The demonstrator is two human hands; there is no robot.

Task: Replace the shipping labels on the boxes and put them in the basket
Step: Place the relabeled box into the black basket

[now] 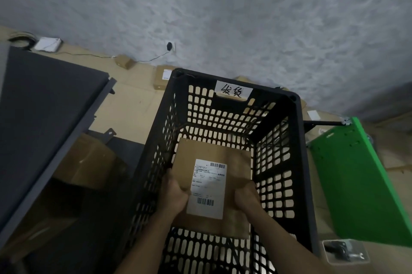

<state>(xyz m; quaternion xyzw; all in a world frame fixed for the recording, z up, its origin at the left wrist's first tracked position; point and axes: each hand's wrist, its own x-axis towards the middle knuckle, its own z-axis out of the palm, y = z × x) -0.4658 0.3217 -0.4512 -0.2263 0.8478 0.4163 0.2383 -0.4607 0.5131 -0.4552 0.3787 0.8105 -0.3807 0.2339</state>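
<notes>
A flat brown cardboard box (200, 153) with a white shipping label (208, 186) on top sits low inside the black slotted plastic basket (299, 162). My left hand (175, 193) grips the box's left edge, thumb on top. My right hand (247, 198) grips its right edge in the same way. Both forearms reach down into the basket from the bottom of the view. The basket's far wall carries a white handwritten tag (233, 91). Whether the box rests on the basket floor is hidden.
A dark grey shelf unit (44, 104) stands at the left with cardboard boxes (89, 162) under it. A green metal panel (361, 184) leans at the right. Small parcels (161, 77) and a cable (142, 59) lie along the grey wall on a cardboard-covered floor.
</notes>
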